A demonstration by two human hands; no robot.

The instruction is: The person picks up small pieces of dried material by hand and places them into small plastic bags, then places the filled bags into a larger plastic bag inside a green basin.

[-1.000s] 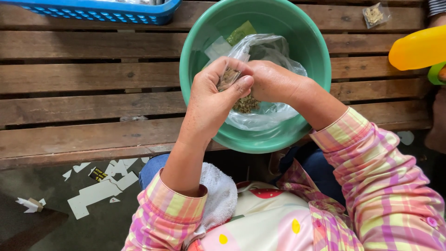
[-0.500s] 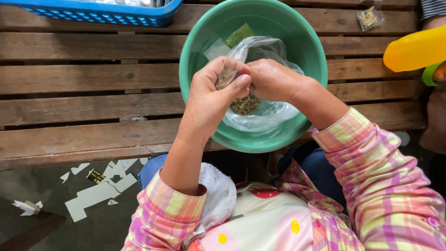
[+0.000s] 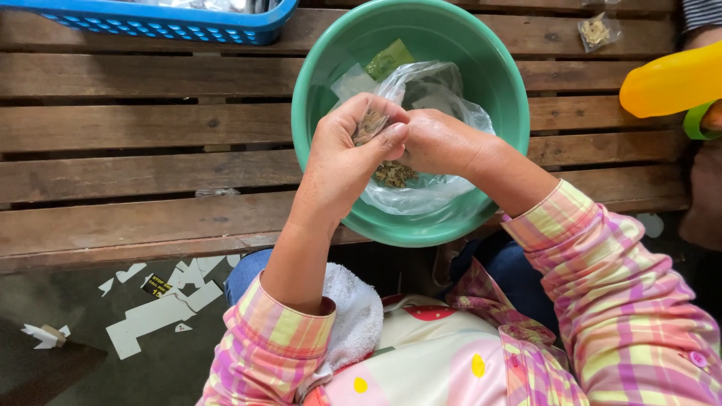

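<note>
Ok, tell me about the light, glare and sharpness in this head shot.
Head view: soft, even daylight, only faint shadows under the hands; mild glare on the clear plastic bag and the green basin rim; left hand and right hand sharp; yellow object at the right edge bright, slightly soft.

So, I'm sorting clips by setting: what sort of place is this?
Probably an informal hand-packing spot, perhaps outdoors: a slatted wooden bench serves as worktop, a green basin holds a clear bag of dried bits, and paper scraps litter the ground.
</note>
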